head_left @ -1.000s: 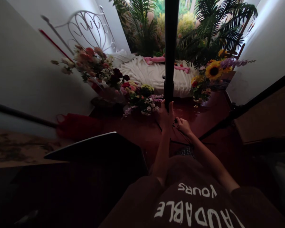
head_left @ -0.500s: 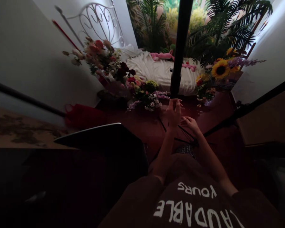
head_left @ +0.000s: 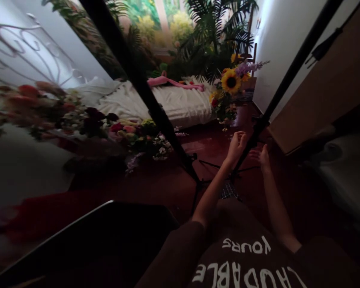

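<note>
My left hand [head_left: 236,145] is raised in front of my body, its fingers loosely bent and apart, with nothing visible in it. It is just left of a slanting black stand pole [head_left: 283,82]. My right hand [head_left: 261,156] is on the other side of that pole, fingers spread and pointing left, slightly blurred. Neither hand clearly grips the pole. Left of my hands, a second black stand pole [head_left: 132,74] slants down to its spread legs on the dark red floor [head_left: 204,146].
A bed with white cloth [head_left: 186,106] holds a long pink plush toy [head_left: 162,80]. Sunflowers [head_left: 230,81] stand at its right and mixed flowers [head_left: 93,120] at its left. A dark panel [head_left: 108,232] is at my lower left; a brown board [head_left: 315,96] leans at the right.
My view has turned right, so the bed and flowers have shifted left. Both hands have moved right in the view, away from the first pole to beside the right-hand pole.
</note>
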{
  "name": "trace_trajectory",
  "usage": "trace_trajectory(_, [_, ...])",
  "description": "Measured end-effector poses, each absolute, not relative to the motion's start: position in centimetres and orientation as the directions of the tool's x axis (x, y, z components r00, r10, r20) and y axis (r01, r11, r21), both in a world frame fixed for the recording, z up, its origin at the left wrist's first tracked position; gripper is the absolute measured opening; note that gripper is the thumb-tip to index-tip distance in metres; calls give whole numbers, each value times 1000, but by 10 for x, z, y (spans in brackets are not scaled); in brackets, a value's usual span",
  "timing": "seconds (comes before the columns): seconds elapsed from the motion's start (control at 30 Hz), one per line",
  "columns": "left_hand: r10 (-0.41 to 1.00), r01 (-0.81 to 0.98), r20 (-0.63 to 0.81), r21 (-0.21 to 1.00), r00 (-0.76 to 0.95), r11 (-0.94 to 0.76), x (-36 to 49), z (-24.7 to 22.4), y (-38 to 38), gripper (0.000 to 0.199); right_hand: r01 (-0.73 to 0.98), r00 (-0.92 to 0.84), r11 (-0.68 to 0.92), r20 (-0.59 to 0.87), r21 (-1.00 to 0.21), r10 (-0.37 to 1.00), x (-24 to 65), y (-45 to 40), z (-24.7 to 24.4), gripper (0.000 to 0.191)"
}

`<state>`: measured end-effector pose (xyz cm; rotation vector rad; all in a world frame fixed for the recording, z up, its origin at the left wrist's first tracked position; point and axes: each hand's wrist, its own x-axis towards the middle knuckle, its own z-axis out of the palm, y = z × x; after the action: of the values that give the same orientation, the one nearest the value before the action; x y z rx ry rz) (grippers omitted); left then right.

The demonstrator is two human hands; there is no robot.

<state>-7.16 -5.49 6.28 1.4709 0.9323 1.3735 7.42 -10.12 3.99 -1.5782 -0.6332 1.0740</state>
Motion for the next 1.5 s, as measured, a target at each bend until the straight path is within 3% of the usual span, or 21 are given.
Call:
trace_trajectory(0.2, [908, 131, 341, 916, 243, -379, 6, 27, -21, 58, 5, 601, -245, -193, -970, 776, 114, -90, 44, 63])
trace_trajectory(0.33, [894, 161, 355, 899, 273, -407, 12, 13, -13, 50, 76, 563, -280, -190, -957, 804, 119, -81, 48, 51])
trace_trajectory(0.53, [883, 146, 393, 887, 256, -437, 10, 5, -12, 42, -83, 430, -199, -215, -976, 877, 119, -78, 47, 30])
trace_trajectory(0.7, [879, 141, 405, 883, 253, -448, 11, 5, -13, 38, 10, 381, -52, -44, -999, 924, 131, -77, 45, 10])
trace_trajectory(0.9, [885, 168, 382, 885, 267, -433, 10, 6, -13, 37, 254, 448, 150, 253, -955, 858, 144, -68, 54, 15])
trace_trajectory(1.03, [875, 163, 391, 880, 285, -446, 9, 3, -11, 37, 279, 353, 207, 301, -938, 886, 130, -52, 64, 28])
trace_trajectory(1.17, [859, 145, 405, 873, 312, -465, 7, 2, -9, 36, 485, 289, 161, 331, -859, 898, 107, -41, 69, 41])
trace_trajectory(1.33, [882, 163, 367, 890, 297, -426, 6, 4, -11, 40, 427, 310, 220, 371, -877, 875, 99, -31, 80, 41])
trace_trajectory(1.5, [893, 142, 346, 907, 287, -397, 5, 6, -14, 39, 416, 284, 378, 514, -827, 810, 103, -15, 129, 45])
